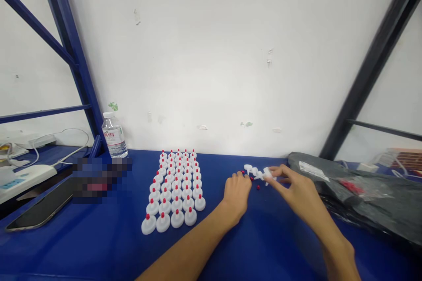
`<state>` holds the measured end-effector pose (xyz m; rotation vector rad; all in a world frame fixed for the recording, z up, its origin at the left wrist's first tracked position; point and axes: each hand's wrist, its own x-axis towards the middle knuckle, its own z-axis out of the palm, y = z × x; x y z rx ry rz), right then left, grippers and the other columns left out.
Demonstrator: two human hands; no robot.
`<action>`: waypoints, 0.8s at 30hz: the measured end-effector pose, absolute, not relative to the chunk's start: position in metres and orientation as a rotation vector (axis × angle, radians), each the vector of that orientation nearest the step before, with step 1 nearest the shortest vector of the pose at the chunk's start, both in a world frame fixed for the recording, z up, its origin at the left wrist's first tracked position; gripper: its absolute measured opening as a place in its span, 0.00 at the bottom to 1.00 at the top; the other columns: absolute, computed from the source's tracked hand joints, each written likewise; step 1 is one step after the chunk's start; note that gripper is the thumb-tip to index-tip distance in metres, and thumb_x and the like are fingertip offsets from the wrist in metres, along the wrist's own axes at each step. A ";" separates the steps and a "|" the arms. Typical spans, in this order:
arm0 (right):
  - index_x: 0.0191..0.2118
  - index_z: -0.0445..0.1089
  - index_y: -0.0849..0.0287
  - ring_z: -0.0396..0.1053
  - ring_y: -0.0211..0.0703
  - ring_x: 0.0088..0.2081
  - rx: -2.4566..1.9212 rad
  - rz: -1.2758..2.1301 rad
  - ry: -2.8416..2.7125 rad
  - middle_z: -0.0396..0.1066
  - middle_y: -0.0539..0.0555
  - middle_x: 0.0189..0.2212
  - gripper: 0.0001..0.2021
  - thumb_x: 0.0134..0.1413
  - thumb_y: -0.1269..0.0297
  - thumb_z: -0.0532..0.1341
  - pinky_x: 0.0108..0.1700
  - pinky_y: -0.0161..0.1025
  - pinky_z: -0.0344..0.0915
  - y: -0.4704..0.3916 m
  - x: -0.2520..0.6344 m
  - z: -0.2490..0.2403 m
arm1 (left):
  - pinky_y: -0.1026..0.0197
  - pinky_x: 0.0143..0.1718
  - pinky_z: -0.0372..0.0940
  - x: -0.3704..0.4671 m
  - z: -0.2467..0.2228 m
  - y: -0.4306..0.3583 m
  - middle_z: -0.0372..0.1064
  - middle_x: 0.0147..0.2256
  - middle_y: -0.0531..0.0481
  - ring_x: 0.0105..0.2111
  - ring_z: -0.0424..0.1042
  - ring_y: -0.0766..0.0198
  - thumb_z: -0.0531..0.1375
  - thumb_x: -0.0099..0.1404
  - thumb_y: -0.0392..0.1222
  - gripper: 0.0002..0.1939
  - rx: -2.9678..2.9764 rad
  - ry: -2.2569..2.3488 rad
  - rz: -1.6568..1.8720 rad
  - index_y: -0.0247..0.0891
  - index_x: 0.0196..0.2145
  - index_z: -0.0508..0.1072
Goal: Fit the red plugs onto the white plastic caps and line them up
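Rows of white round caps with red tips (177, 204) stand upright on the blue table, left of my hands. My left hand (237, 193) rests low over the table beside small red pieces (258, 187), its fingers curled; what they hold, if anything, is hidden. My right hand (292, 184) pinches a white cap (267, 173) between thumb and fingers. More white caps without red tips (248, 168) lie loose between and just beyond my hands.
A water bottle (114, 135) stands at the back left. Near the left edge lie a phone (39, 208) and a white power strip (26, 180). On the right is a dark plastic bag (372, 197) with a clear packet of red pieces (352, 186) on it.
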<state>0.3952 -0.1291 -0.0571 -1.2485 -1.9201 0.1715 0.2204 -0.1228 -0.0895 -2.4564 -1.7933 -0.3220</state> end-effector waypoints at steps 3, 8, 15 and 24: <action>0.43 0.70 0.54 0.78 0.51 0.39 -1.215 0.205 -1.860 0.78 0.56 0.42 0.14 0.57 0.51 0.63 0.42 0.47 0.75 -0.126 0.394 -0.061 | 0.55 0.42 0.70 0.218 -0.088 -0.124 0.72 0.45 0.39 0.42 0.75 0.54 0.53 0.67 0.27 0.16 -2.494 -1.775 -0.491 0.33 0.50 0.72; 0.57 0.68 0.55 0.78 0.50 0.38 -1.146 0.227 -1.811 0.76 0.58 0.45 0.24 0.58 0.51 0.63 0.44 0.48 0.76 -0.124 0.392 -0.063 | 0.60 0.34 0.69 0.219 -0.083 -0.114 0.76 0.40 0.43 0.34 0.77 0.60 0.53 0.71 0.39 0.13 -2.610 -1.844 -1.621 0.36 0.43 0.78; 0.46 0.74 0.55 0.79 0.52 0.40 -1.159 0.270 -1.822 0.78 0.57 0.43 0.15 0.55 0.55 0.66 0.43 0.47 0.76 -0.129 0.388 -0.058 | 0.71 0.17 0.55 0.217 -0.073 -0.111 0.78 0.39 0.40 0.25 0.77 0.66 0.64 0.62 0.45 0.14 -2.515 -1.848 -2.891 0.31 0.41 0.77; 0.44 0.75 0.56 0.79 0.52 0.38 -1.168 0.250 -1.824 0.80 0.57 0.40 0.15 0.54 0.54 0.67 0.42 0.46 0.76 -0.133 0.386 -0.054 | 0.71 0.17 0.53 0.217 -0.068 -0.115 0.79 0.39 0.38 0.23 0.76 0.67 0.65 0.61 0.45 0.14 -2.530 -1.844 -2.856 0.30 0.39 0.78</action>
